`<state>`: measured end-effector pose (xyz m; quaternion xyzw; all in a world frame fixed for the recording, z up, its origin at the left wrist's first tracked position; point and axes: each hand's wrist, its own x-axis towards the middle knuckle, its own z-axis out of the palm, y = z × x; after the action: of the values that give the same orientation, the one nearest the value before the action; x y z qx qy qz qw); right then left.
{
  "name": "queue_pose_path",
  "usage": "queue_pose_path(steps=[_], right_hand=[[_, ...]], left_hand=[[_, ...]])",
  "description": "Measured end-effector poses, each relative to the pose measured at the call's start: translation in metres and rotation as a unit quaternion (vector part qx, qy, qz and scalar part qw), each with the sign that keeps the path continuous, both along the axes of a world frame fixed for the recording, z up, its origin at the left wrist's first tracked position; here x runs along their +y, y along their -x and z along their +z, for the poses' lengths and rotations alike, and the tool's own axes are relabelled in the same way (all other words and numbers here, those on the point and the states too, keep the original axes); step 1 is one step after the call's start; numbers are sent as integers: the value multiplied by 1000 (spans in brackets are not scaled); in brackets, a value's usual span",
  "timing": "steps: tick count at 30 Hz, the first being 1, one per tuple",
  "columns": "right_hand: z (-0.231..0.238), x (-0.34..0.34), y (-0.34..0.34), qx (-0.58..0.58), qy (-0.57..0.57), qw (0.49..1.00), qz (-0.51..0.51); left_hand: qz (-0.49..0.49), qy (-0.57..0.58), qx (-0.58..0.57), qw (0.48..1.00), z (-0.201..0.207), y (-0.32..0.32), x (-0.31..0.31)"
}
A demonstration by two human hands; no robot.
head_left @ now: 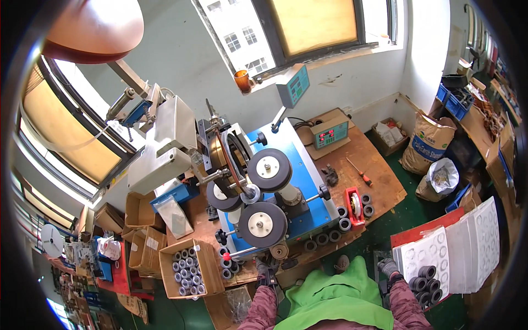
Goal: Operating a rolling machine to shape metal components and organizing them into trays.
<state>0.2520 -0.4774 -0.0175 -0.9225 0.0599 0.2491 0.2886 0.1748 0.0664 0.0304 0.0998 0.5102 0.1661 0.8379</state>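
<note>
My left hand (pixel 265 268), in a dark glove, is at the front edge of the bench, just below the winding machine's rollers; its fingers are too small and dark to make out. My right hand (pixel 388 267), in a grey glove, is low at the right beside a white sheet (pixel 410 257); its fingers look curled, and what they hold, if anything, is hidden. Next to it sits a pile of dark rings (pixel 427 285). On the blue-based winding machine (pixel 300 165), a small shiny ring (pixel 251 192) sits among three black rollers (pixel 263 224).
A cardboard box (pixel 214 275) of wound rings stands left of my left hand. Dark rings (pixel 322 238) line the bench's front edge beside a red tape dispenser (pixel 355 207). Farther back are a screwdriver (pixel 360 171) and a control box (pixel 331 135). Sacks (pixel 428 144) stand at right.
</note>
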Motion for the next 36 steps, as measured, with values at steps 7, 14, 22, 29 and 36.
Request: queue_pose_path(steps=[7, 14, 22, 29, 36], right_hand=[[15, 7, -12, 42, 0, 999, 21], [27, 12, -14, 9, 46, 996, 82], [35, 7, -10, 20, 37, 997, 68], [22, 5, -5, 3, 42, 998, 49], [31, 0, 2, -13, 30, 999, 37]], left_hand=[[7, 1, -3, 1000, 2, 3, -2], [38, 4, 13, 999, 9, 3, -7], [15, 13, -17, 1000, -1, 1, -2], [64, -17, 88, 994, -27, 7, 2], [77, 65, 55, 993, -10, 14, -4]])
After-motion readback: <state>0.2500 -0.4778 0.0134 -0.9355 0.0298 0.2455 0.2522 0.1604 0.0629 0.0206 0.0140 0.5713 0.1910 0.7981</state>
